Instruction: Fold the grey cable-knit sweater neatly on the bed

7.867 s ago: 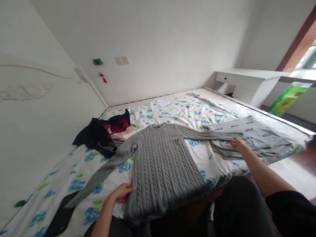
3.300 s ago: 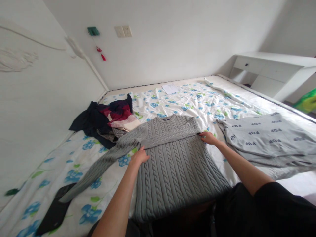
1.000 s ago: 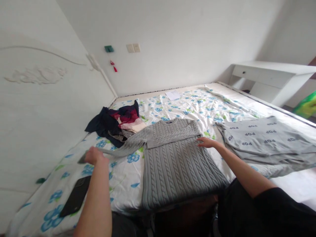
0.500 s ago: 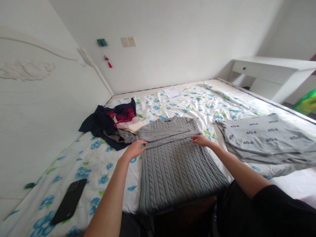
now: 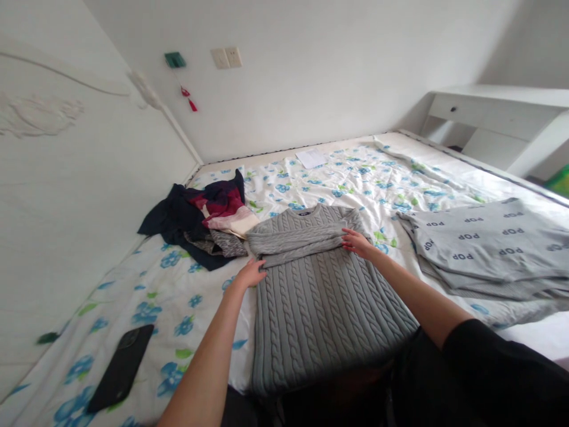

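Note:
A grey cable-knit sweater (image 5: pixel 306 314) lies front up on the bed, its neckline away from me. Both sleeves are folded across the chest, one above the other. My left hand (image 5: pixel 250 274) touches the sweater's left edge by the lower sleeve fold, thumb and fingers apart. On the right, my right hand (image 5: pixel 357 243) rests its spread fingers on the folded sleeves. Neither hand grips the knit. The hem reaches the near edge of the bed, partly in shadow.
Crumpled dark and red clothes (image 5: pixel 208 219) lie left of the sweater. A black phone (image 5: pixel 122 367) is nearer me on the flowered sheet (image 5: pixel 186 302). Grey garments printed POP (image 5: pixel 484 237) lie at right. White paper (image 5: pixel 311 158) sits near the wall; a white desk (image 5: pixel 489 112) stands beyond.
My right hand has moved slightly up and inward over the sleeves. My left hand stays by the left edge, a little lower on it. The camera view has shifted slightly.

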